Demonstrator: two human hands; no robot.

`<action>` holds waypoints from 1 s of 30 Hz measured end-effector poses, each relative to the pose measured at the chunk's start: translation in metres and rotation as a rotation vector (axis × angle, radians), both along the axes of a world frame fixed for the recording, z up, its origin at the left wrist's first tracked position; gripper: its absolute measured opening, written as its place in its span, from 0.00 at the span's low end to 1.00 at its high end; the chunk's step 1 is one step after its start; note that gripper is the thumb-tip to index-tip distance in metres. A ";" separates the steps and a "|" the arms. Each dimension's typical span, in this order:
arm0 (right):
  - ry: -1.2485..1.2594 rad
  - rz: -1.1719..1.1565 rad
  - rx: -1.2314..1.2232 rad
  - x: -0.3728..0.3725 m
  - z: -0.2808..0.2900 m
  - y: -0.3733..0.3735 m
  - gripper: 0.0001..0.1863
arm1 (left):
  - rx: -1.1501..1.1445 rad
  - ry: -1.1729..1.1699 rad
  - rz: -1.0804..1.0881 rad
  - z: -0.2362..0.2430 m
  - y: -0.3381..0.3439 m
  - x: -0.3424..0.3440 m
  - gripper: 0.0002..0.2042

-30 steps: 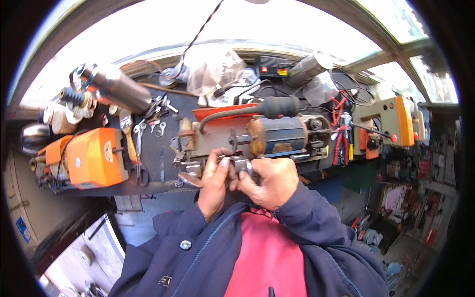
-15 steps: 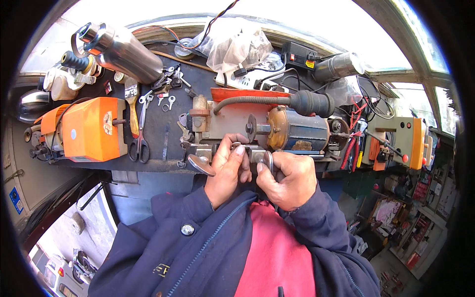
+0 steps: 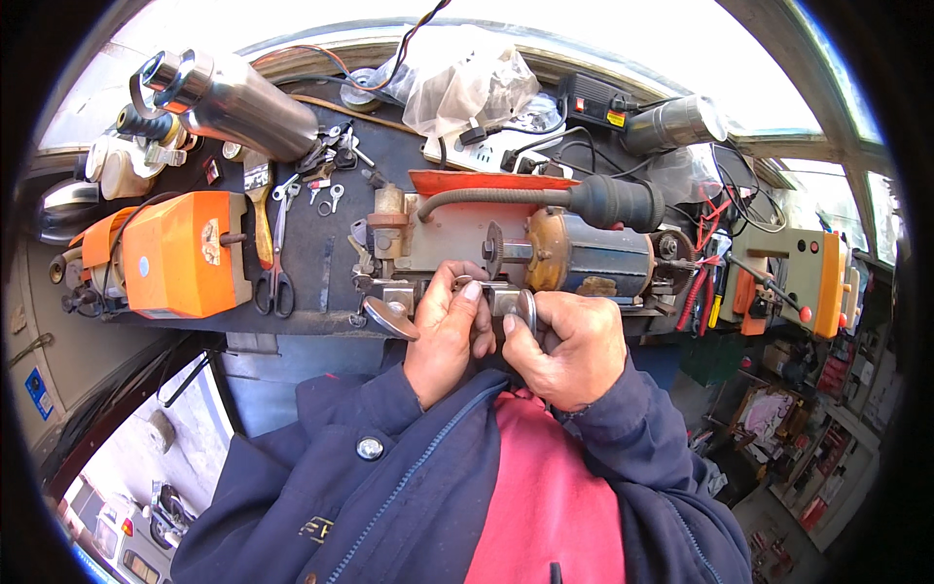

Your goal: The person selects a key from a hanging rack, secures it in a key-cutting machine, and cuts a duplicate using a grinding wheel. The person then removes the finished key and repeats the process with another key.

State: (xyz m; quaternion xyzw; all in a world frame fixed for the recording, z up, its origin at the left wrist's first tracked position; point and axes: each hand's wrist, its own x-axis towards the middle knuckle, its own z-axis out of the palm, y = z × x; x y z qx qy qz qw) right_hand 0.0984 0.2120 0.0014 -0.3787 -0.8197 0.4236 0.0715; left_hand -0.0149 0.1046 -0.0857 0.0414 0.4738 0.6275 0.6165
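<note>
A key-cutting machine with a blue and brass-coloured motor (image 3: pixel 593 258) stands on the bench in front of me. Its toothed cutting wheel (image 3: pixel 493 250) is just beyond my fingers. My left hand (image 3: pixel 440 341) is closed in a pinch between the two clamps, on what looks like a key (image 3: pixel 464 281), mostly hidden by the fingers. My right hand (image 3: pixel 576 352) grips the round metal clamp knob (image 3: pixel 526 310) of the right-hand clamp (image 3: pixel 500 298), thumb on its near side. Beside my left hand, the other clamp knob (image 3: pixel 391 318) juts toward me, untouched.
An orange-covered machine (image 3: pixel 185 255) stands at left, with scissors (image 3: pixel 276 277) and a brush (image 3: pixel 260 209) beside it. Loose keys (image 3: pixel 336 154) lie near a steel flask (image 3: pixel 243 109). At back are a power strip (image 3: pixel 496 156) and cables; pliers (image 3: pixel 693 292) and another machine (image 3: pixel 803 277) are right.
Both hands keep the same holds, with only slight shifts of the fingers and right wrist. The whole view has moved a little.
</note>
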 end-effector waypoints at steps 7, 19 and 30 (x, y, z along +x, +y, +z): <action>0.030 -0.002 -0.049 -0.002 0.002 0.000 0.10 | -0.021 -0.059 0.024 0.000 -0.002 0.002 0.08; 0.022 0.022 -0.044 -0.010 0.010 0.001 0.04 | -0.017 -0.066 0.022 -0.006 -0.002 0.003 0.06; 0.071 0.015 -0.027 -0.006 0.003 0.001 0.06 | -0.057 -0.074 0.039 0.002 0.001 0.002 0.07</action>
